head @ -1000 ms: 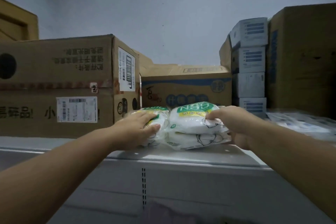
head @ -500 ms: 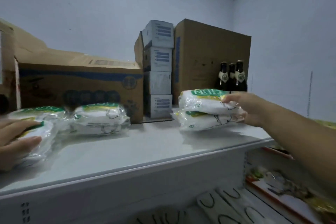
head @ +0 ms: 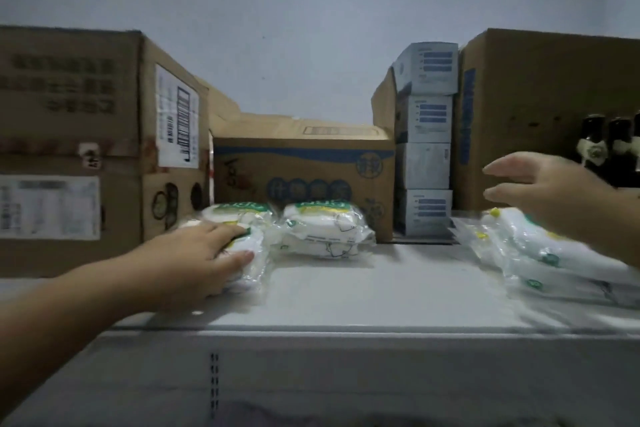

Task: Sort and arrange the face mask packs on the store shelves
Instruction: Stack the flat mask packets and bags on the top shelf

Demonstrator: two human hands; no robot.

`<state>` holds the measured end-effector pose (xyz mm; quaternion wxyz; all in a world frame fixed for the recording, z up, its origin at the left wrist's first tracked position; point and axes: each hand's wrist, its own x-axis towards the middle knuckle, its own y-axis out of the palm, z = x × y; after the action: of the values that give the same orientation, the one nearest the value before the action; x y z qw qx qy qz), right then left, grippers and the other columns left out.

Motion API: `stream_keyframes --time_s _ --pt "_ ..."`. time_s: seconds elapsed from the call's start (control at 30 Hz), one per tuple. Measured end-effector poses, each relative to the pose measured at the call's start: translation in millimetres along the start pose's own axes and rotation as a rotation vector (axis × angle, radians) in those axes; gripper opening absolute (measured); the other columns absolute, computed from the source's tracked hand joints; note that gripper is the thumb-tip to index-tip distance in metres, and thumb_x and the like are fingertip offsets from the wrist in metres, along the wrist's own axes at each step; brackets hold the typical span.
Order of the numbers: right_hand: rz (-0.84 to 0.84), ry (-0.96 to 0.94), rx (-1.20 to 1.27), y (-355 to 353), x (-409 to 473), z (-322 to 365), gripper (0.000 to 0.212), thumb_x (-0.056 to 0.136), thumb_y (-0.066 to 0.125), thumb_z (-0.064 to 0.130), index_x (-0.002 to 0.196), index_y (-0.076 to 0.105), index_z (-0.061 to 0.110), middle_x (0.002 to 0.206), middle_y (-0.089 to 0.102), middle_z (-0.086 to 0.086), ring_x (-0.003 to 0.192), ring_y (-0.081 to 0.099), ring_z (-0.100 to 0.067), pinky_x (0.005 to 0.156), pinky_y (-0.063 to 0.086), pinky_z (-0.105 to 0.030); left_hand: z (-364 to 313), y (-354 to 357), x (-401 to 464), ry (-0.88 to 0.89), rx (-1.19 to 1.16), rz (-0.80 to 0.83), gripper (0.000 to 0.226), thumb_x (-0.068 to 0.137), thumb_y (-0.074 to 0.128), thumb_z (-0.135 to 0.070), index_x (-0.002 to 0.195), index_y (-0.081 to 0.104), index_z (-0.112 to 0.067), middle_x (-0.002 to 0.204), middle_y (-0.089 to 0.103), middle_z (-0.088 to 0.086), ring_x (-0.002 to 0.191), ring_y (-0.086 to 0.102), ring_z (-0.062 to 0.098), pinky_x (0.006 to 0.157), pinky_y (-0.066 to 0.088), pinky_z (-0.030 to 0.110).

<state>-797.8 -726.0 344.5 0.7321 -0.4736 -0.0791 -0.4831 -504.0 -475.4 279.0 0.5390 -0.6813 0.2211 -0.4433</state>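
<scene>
Face mask packs lie in three groups on the white shelf, spread from about 9 o'clock to 3 o'clock across its top.

Largest in view is the big brown carton at 9 o'clock, with a barcode label on its side face. A second tall brown carton stands at 2 o'clock. Between them, at the back near 12 o'clock, sits a low brown carton with a blue band. Just to its right, touching the tall carton, rises a stack of four small blue-and-white boxes.

The right-hand pile of packs lies at 3 o'clock, blurred, at least two packs one over another. The middle stack of packs, in clear wrap with green and yellow printing, rests just in front of the low carton. The left-hand packs sit just beside it at 10 o'clock, one nearer and one behind.

Dark bottles stand at the far right edge, in front of the tall carton.

The left hand rests on the nearer left pack, its grip closed around it with fingers over the top and thumb curled at the front edge. The right hand hangs above the right-hand pile, fingers spread and straight, its grip open and holding nothing.
</scene>
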Motion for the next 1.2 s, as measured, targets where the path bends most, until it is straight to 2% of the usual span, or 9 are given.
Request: stream_keyframes --time_s 0.1,0.27,0.5,0.63,0.8,0.87,0.97,1.03,1.2 --pt "0.387 0.054 0.242 61 -5 51 0.011 0.088 0.066 0.022 0.099 0.064 0.023 0.098 0.069 0.000 0.089 0.067 -0.014 0.074 0.055 -0.028 -5 -17 -7 -0.048 -0.055 0.080 0.063 0.090 0.031 -0.067 0.147 0.027 -0.042 0.155 0.030 -0.009 0.138 0.032 0.015 0.109 0.031 0.030" --pt "0.791 0.431 0.622 155 -11 126 0.046 0.088 0.067 0.024 0.127 0.045 0.011 0.116 0.055 -0.024 0.087 0.066 -0.031 0.066 0.060 -0.034 0 -21 -7 -0.027 -0.270 0.123 0.054 0.098 0.033 -0.054 0.149 0.027 -0.037 0.157 0.026 -0.013 0.141 0.025 0.007 0.107 0.020 0.021" --pt "0.683 0.351 0.571 191 -13 156 0.013 0.087 0.061 0.021 0.089 0.052 0.012 0.071 0.045 -0.006 0.054 0.045 -0.016 0.042 0.039 -0.020 1 -12 -14 0.011 -0.404 0.026 0.053 0.099 0.042 -0.034 0.150 0.028 -0.029 0.154 0.031 -0.006 0.137 0.030 0.009 0.115 0.026 0.032" --pt "0.655 0.341 0.592 176 -17 148 0.022 0.084 0.064 0.018 0.103 0.056 0.010 0.083 0.053 -0.009 0.059 0.051 -0.019 0.043 0.044 -0.019 -12 -24 -20 -0.001 -0.586 0.056 0.054 0.094 0.052 -0.041 0.145 0.036 -0.035 0.145 0.044 -0.006 0.123 0.047 0.010 0.104 0.040 0.031" --pt "0.505 0.411 0.482 110 -11 99 0.020 0.079 0.068 0.014 0.094 0.055 0.008 0.102 0.061 -0.018 0.040 0.051 -0.013 0.042 0.042 -0.019 -34 -44 -10 0.063 -0.305 -0.059 0.055 0.083 0.042 -0.063 0.135 0.041 -0.045 0.121 0.056 -0.016 0.087 0.056 0.002 0.070 0.044 0.019" --pt "0.478 0.490 0.438 74 -10 76 0.024 0.079 0.067 0.013 0.098 0.054 0.007 0.112 0.061 -0.025 0.057 0.062 -0.020 0.055 0.047 -0.024 -22 -51 2 0.049 -0.207 -0.140 0.052 0.089 0.046 -0.056 0.138 0.041 -0.040 0.135 0.052 -0.009 0.095 0.048 0.006 0.077 0.036 0.023" --pt "0.394 0.636 0.340 33 -15 51 0.030 0.073 0.068 0.016 0.093 0.051 0.001 0.058 0.058 -0.019 0.032 0.050 -0.022 0.035 0.041 -0.022 9 -51 18 -0.046 -0.129 -0.148 0.050 0.091 0.053 -0.046 0.138 0.043 -0.032 0.141 0.049 -0.002 0.111 0.049 0.014 0.083 0.038 0.027" --pt "0.302 0.570 0.066 26 -11 33 0.052 0.060 0.076 0.020 0.105 0.056 0.004 0.066 0.052 -0.016 0.042 0.048 -0.024 0.040 0.038 -0.025 22 -45 25 -0.074 -0.132 -0.118 0.051 0.090 0.058 -0.041 0.138 0.044 -0.031 0.141 0.050 -0.002 0.113 0.051 0.015 0.085 0.040 0.026" --pt "0.335 0.317 -0.295 34 8 31 0.068 0.086 0.064 0.015 0.146 0.033 0.022 0.099 0.057 -0.001 0.077 0.053 -0.015 0.055 0.045 -0.019 31 -25 34 0.004 -0.147 -0.030 0.061 0.084 0.066 -0.037 0.139 0.041 -0.036 0.137 0.050 -0.008 0.097 0.047 0.007 0.075 0.038 0.018"
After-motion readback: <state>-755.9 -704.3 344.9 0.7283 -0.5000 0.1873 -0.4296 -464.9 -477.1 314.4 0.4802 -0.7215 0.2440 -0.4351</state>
